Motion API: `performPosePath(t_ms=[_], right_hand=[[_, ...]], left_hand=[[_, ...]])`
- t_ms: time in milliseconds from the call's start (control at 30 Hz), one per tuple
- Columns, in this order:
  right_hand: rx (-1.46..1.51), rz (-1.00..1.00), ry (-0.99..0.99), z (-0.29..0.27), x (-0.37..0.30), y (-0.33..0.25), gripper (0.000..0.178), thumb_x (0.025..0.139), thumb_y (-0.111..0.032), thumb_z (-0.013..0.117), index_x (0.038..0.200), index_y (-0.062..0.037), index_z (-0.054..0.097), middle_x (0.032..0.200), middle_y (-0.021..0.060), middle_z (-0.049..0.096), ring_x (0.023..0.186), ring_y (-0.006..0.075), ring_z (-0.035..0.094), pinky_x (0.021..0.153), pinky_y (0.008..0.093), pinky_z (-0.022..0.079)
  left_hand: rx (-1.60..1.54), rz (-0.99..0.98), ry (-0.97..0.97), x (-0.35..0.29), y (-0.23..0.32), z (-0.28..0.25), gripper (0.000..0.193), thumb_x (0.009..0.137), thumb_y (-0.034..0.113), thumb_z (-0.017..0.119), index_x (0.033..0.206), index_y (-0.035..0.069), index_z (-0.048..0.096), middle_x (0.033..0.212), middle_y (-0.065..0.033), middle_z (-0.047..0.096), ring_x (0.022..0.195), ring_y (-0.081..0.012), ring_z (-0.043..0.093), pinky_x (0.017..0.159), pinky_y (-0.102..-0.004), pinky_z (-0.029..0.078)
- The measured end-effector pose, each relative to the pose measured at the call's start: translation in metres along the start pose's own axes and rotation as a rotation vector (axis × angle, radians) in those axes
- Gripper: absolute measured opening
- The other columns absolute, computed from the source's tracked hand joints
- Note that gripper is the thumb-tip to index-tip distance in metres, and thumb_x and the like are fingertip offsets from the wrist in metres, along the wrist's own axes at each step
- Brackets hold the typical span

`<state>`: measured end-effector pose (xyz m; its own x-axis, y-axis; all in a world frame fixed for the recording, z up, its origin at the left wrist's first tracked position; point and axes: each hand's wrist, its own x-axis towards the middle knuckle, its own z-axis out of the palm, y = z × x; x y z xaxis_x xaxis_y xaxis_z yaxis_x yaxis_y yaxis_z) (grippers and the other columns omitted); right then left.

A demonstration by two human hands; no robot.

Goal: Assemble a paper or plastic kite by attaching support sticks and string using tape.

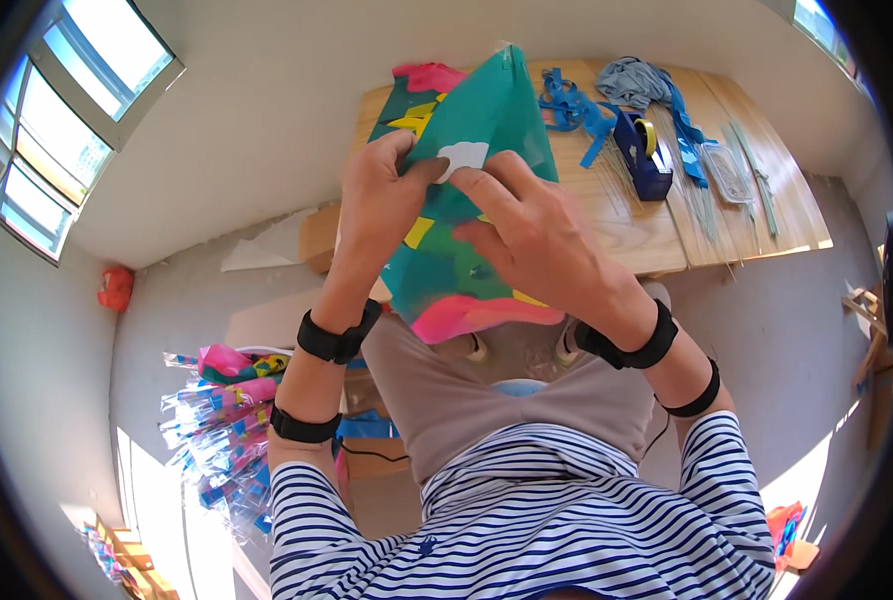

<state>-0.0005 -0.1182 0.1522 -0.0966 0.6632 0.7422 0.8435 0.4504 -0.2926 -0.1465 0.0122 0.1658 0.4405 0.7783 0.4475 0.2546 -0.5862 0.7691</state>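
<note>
A thin green kite sheet, with pink and yellow patches, is spread from the table down toward my lap, its pointed tip at the far end. A white cloud-shaped patch shows on it between my hands. My left hand pinches the sheet at the patch's left edge, thumb and index finger together. On the other side, my right hand has its index fingertip at the patch's lower right edge, its fingers bent. Its thumb is blurred over the sheet, and whatever lies under its fingertips is hidden.
On the wooden table to the right stand a blue tape dispenser, blue ribbons, a grey cloth, a clear plastic box and thin rods. Colourful wrapped bundles lie at my left.
</note>
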Motion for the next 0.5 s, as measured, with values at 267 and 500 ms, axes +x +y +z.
performPosePath(t_ms=[267,500], right_hand=[[-0.156,-0.154,-0.041,0.008,-0.002,-0.006,0.044,0.083,-0.032,0.075,0.12,-0.0122,0.061,0.08,0.0125,0.056,0.062,0.028,0.063,0.05,0.0388,0.046],[-0.215,0.071,-0.188,0.033,-0.009,0.025,0.031,0.083,-0.036,0.073,0.09,-0.0063,0.067,0.069,0.0156,0.06,0.063,0.0306,0.064,0.054,0.0411,0.048]], left_hand=[[0.212,-0.04,-0.036,-0.003,0.016,-0.022,0.022,0.082,0.016,0.072,0.082,-0.002,0.059,0.064,-0.0123,0.055,0.058,-0.0185,0.047,0.057,-0.0354,0.041],[0.348,-0.029,-0.039,0.003,0.035,-0.034,0.013,0.083,0.011,0.071,0.083,-0.001,0.067,0.069,-0.0039,0.064,0.064,-0.0091,0.056,0.06,-0.0273,0.044]])
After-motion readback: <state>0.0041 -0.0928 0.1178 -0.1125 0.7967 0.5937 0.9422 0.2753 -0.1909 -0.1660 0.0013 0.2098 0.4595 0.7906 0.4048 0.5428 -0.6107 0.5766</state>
